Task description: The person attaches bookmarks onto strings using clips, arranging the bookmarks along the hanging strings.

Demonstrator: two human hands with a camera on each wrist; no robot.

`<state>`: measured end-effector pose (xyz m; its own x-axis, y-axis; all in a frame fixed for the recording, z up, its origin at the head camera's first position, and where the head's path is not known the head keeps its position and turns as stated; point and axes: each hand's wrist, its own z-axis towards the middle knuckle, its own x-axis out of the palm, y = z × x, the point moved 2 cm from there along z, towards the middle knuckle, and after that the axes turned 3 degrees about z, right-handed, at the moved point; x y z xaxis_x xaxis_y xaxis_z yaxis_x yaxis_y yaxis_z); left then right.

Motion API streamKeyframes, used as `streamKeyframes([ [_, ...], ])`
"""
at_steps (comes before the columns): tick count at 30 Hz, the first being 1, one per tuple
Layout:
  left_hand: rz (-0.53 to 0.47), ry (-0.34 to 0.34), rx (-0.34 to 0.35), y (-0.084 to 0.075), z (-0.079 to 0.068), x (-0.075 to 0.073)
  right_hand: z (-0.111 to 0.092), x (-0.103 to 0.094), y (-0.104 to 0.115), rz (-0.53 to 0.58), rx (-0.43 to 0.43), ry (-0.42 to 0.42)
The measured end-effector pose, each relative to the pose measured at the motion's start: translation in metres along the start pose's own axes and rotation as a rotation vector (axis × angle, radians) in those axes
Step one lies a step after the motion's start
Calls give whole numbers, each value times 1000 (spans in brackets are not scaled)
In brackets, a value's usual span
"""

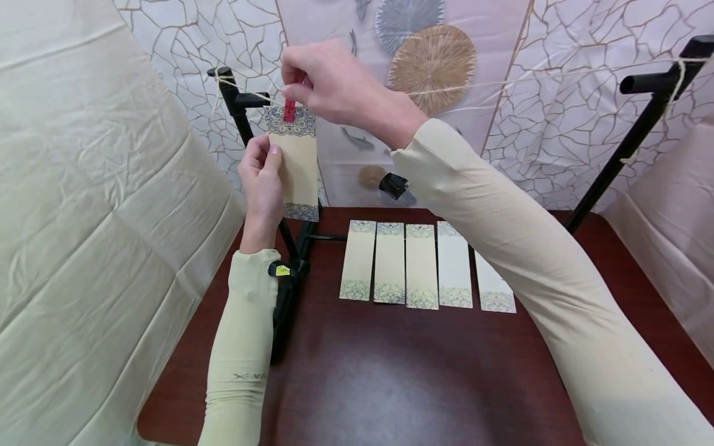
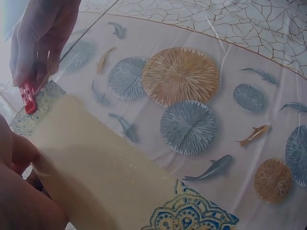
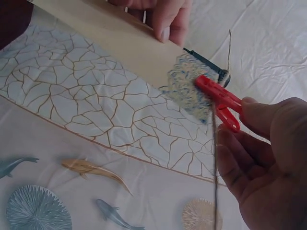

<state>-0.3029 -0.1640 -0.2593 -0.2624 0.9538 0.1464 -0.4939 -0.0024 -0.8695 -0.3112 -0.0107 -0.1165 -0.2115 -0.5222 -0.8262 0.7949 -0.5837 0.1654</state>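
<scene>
A cream card [image 1: 300,164] with a blue lace-patterned band at each end hangs upright at the string by the left post. My left hand [image 1: 262,179] pinches its left edge, thumb on the front face. At the card's top sits a red clothespin [image 1: 289,110], its jaws over the patterned band and the string [image 3: 215,153]. My right hand [image 1: 334,83] holds the clothespin's handle end; in the right wrist view the thumb touches one leg and the fingers lie by the other. The left wrist view shows the card's face [image 2: 100,158] up close.
Several similar cards [image 1: 389,263] lie in a row on the dark red-brown table [image 1: 390,371], the rightmost partly behind my right sleeve. Black posts [image 1: 613,155] stand left and right with the string between them. Patterned cloth [image 1: 586,124] hangs behind.
</scene>
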Motion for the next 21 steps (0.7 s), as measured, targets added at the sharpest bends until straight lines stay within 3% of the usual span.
streamKeyframes([
  [6,-23,-8,11,-1,0,1,1,2,0,9,3,0],
  [21,36,36,-36,4,0,-1,-5,2,-2,34,3,52],
])
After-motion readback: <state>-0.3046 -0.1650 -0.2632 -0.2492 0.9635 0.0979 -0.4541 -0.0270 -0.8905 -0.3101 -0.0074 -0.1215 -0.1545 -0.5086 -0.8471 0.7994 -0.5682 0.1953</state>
